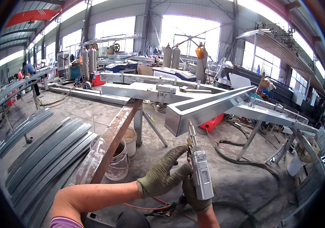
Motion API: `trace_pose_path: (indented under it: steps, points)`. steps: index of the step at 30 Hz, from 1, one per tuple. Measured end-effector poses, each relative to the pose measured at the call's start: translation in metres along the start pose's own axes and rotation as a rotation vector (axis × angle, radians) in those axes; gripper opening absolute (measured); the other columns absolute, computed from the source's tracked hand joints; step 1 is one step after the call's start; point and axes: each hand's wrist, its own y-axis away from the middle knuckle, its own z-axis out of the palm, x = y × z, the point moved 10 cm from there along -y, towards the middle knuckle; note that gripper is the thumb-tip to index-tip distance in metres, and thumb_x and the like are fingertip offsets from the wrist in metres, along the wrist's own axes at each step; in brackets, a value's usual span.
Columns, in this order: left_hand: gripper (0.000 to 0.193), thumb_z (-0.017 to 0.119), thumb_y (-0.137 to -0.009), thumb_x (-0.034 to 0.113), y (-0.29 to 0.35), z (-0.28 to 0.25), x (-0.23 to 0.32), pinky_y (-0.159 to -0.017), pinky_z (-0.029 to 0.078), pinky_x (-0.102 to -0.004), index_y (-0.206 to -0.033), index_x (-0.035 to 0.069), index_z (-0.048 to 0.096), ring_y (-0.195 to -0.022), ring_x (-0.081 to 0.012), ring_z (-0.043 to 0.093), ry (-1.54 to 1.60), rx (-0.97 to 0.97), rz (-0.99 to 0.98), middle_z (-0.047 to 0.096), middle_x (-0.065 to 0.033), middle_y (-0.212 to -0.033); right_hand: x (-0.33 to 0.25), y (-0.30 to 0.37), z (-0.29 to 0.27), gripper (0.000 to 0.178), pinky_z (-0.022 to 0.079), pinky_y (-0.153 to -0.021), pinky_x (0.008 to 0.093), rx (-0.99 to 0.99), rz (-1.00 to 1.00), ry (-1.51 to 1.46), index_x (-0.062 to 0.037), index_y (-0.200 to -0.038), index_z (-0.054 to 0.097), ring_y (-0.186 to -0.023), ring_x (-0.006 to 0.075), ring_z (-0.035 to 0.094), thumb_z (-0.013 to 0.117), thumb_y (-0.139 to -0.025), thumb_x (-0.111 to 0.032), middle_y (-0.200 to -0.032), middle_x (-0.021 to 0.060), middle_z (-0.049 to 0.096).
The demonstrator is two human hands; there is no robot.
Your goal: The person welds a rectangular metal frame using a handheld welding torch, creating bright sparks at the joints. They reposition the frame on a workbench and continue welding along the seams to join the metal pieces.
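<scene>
A silver handheld welding gun (201, 173) points up and away from me, its narrow nozzle (191, 130) near the end of a box-shaped steel beam (204, 110). My right hand (197, 199), in a dark green glove, is wrapped round the gun from below, most of its fingers hidden behind the body. My left hand (162, 173), gloved alike, reaches in from the left with thumb and fingers apart beside the brass fitting below the nozzle. Its fingertips are at the gun's side; whether they touch it I cannot tell.
A rusty brown beam (111, 138) runs toward me at left, beside buckets (117, 163). Grey curved metal strips (48, 152) lie on the floor. Hoses (246, 163) snake across the right side, near a red box (212, 123). Gas cylinders (175, 57) stand behind; a person (29, 70) is far left.
</scene>
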Motion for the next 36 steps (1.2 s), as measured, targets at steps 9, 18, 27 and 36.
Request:
trace_pose_path:
  steps: [9, 18, 27, 36]
  points:
    - [0.082, 0.072, -0.108, 0.038, 0.007, 0.007, -0.002, -0.111, 0.053, -0.0396, -0.167, -0.003, 0.034, -0.151, -0.0259, 0.051, 0.077, -0.004, -0.057, 0.047, -0.0212, -0.164, -0.025, -0.007, 0.012, 0.020, 0.052, -0.058, 0.0412, 0.100, -0.028, -0.095, -0.0033, -0.096, 0.073, -0.067, 0.0268, 0.070, 0.082, -0.097, -0.021, -0.078, 0.0107, 0.070]
    - [0.082, 0.071, -0.109, 0.039, 0.004, 0.005, -0.010, -0.110, 0.054, -0.0394, -0.167, -0.003, 0.031, -0.145, -0.0247, 0.055, 0.085, 0.006, -0.059, 0.052, -0.0207, -0.158, -0.037, -0.012, 0.017, 0.019, 0.054, -0.062, 0.0418, 0.079, -0.121, -0.008, -0.0072, -0.108, 0.080, -0.072, 0.0288, 0.073, 0.080, -0.098, -0.023, -0.083, 0.0114, 0.073]
    - [0.078, 0.069, -0.110, 0.036, 0.006, 0.004, -0.012, -0.109, 0.054, -0.0391, -0.167, -0.001, 0.032, -0.139, -0.0229, 0.058, 0.108, 0.007, -0.092, 0.055, -0.0193, -0.155, -0.038, -0.014, 0.020, 0.019, 0.059, -0.068, 0.0405, 0.077, -0.082, -0.109, -0.0040, -0.111, 0.080, -0.079, 0.0288, 0.077, 0.080, -0.098, -0.018, -0.091, 0.0138, 0.078]
    - [0.073, 0.066, -0.111, 0.033, 0.002, 0.000, -0.002, -0.107, 0.054, -0.0389, -0.167, 0.000, 0.035, -0.128, -0.0216, 0.063, 0.135, 0.021, -0.078, 0.057, -0.0190, -0.153, -0.042, -0.016, 0.022, 0.024, 0.059, -0.065, 0.0383, 0.115, -0.109, -0.099, -0.0010, -0.109, 0.076, -0.077, 0.0258, 0.077, 0.081, -0.097, -0.021, -0.089, 0.0129, 0.076]
